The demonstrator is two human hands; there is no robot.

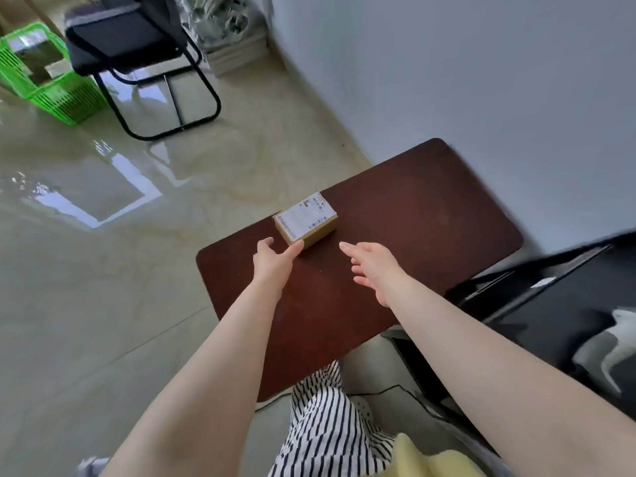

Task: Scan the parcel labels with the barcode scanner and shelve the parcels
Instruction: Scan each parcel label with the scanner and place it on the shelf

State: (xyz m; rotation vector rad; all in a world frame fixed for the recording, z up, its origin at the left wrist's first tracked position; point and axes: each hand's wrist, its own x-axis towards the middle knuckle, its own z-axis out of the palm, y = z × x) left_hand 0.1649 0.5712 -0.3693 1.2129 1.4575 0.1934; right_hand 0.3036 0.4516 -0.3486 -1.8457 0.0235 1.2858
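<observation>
A tan parcel [306,222] with a white label [307,213] sits on a dark reddish-brown table [413,208], beyond it a bright green basket [51,87] and black chair [130,39].

The only printing in view was a white shipping label [307,213] stuck on top of the small cardboard parcel [311,232], which sat at the far left edge of the table [430,215]. Its barcodes and lines of text were too small and blurred to read.

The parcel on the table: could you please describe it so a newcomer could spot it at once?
Find the dark brown table against the grey wall. Near its far-left edge sits a small cardboard parcel, just beyond the left hand. It alone sits there, topped by a white label.
</observation>
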